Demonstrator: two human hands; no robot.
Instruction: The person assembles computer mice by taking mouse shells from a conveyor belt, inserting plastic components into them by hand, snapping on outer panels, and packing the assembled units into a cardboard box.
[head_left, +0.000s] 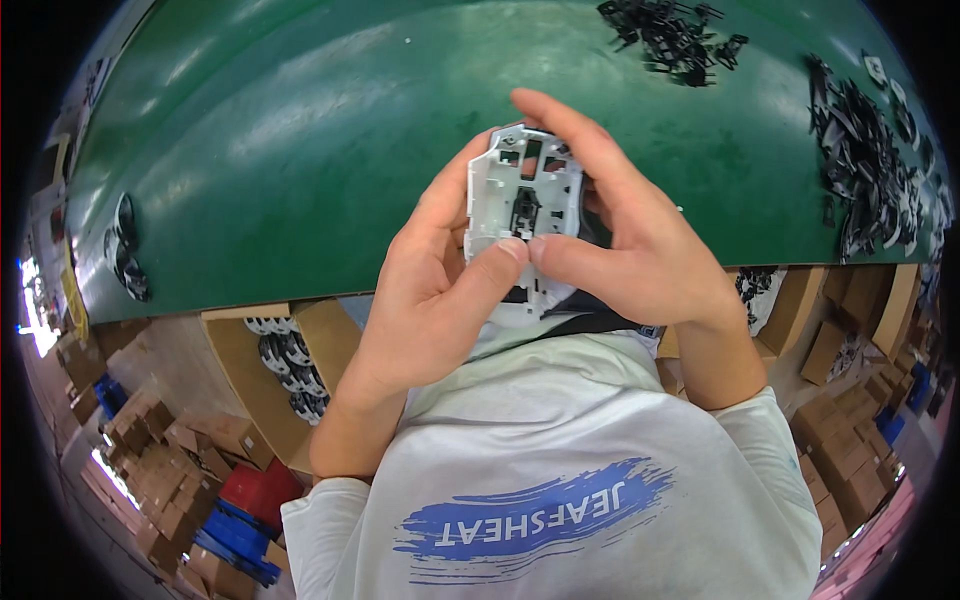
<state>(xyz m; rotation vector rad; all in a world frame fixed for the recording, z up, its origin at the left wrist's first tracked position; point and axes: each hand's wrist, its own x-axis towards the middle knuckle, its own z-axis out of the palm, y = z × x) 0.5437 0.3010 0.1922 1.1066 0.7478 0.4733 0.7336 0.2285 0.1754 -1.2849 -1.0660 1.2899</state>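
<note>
pale moulded plastic plate (522,195) between hands

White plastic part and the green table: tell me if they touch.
Apart. The head view shows the white part held up between the left hand and right hand, above the green table.

brown cartons (160,440) lower left | brown cartons (850,450) lower right | open carton (270,370) under table edge

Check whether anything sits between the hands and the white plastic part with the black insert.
Nothing visible does. The left hand and right hand both grip the white plastic part directly, thumbs pressed on its face above the green table.
</note>
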